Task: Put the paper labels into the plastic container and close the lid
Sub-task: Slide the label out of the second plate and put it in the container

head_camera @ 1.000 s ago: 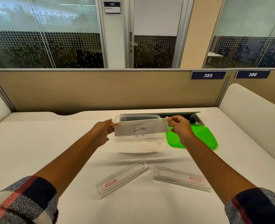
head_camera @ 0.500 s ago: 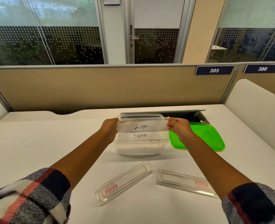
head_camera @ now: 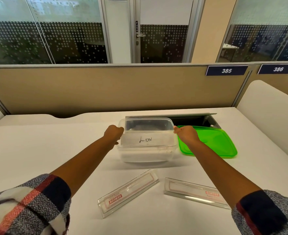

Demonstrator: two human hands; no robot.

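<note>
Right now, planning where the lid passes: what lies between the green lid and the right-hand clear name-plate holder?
In the head view, only the right forearm crosses above; the white table between green lid and holder is bare.

Two clear acrylic name holders lie flat near the front edge of the white desk [head_camera: 38,150]: the left holder [head_camera: 128,195] angled, the right holder [head_camera: 194,192] just beside it. At the back edge, an open cable tray [head_camera: 190,118] sits below the tan partition [head_camera: 106,89], which carries number plates 385 [head_camera: 226,70] and 386 [head_camera: 278,69].
</note>
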